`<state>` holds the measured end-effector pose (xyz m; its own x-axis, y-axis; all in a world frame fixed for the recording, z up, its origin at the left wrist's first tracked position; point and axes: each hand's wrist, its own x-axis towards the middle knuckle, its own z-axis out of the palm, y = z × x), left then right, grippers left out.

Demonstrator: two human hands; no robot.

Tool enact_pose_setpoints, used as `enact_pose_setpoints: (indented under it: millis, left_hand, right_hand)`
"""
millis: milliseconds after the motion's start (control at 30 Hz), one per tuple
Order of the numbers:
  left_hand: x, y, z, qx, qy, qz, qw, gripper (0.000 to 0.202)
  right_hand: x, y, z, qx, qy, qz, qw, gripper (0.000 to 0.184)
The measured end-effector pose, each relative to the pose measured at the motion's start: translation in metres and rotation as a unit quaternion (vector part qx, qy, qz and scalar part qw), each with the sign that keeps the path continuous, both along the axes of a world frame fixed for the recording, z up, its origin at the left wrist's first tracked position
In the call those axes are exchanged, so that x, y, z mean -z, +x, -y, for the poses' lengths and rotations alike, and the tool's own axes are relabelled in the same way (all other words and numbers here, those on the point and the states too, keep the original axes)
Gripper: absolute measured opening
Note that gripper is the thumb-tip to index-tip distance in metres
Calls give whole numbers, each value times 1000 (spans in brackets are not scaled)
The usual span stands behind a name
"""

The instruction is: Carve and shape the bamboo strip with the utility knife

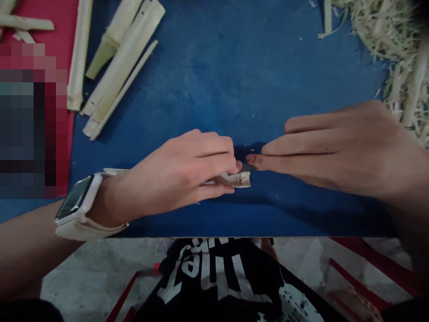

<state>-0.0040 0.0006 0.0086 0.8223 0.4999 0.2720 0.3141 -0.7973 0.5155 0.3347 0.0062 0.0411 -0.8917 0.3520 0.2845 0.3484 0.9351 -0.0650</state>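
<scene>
My left hand (191, 165), with a watch on its wrist, is closed over a short split bamboo piece (243, 180) lying along the blue tabletop near its front edge. One end of the bamboo sticks out past the fingers; most of its length is hidden under the palm and wrist. My right hand (321, 152) is closed, its thumb and fingertips pinching a thin dark grey blade (247, 167). This blade lies against the bamboo's upper side, close to the left fingertips. The rest of it is covered by my hands.
Several split bamboo strips (124, 67) lie at the back left of the blue table (234, 80). A heap of pale shavings (378, 31) covers the back right corner. Along the left runs a red surface (62, 27) with more bamboo, partly behind a pixelated patch.
</scene>
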Motion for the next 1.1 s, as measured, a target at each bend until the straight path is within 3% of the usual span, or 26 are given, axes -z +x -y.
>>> enact_pose_setpoints:
  millis: [167, 400, 600, 867, 1100]
  left_hand:
    - [3, -2, -2, 26, 7, 28, 999, 6]
    - [4, -4, -3, 38, 9, 28, 999, 5]
    - [3, -3, -3, 49, 3, 21, 999, 5]
    - [1, -1, -6, 53, -12, -22, 998, 13]
    - [2, 3, -9, 63, -3, -20, 998, 15]
  right_hand:
    - [3, 2, -3, 10, -52, -10, 999, 47]
    - [4, 6, 1, 28, -52, 10, 998, 48]
    - [7, -1, 5, 25, -49, -49, 997, 31]
    - [5, -1, 37, 121, -62, -33, 990, 17]
    - [8, -7, 49, 155, -73, -58, 984, 13]
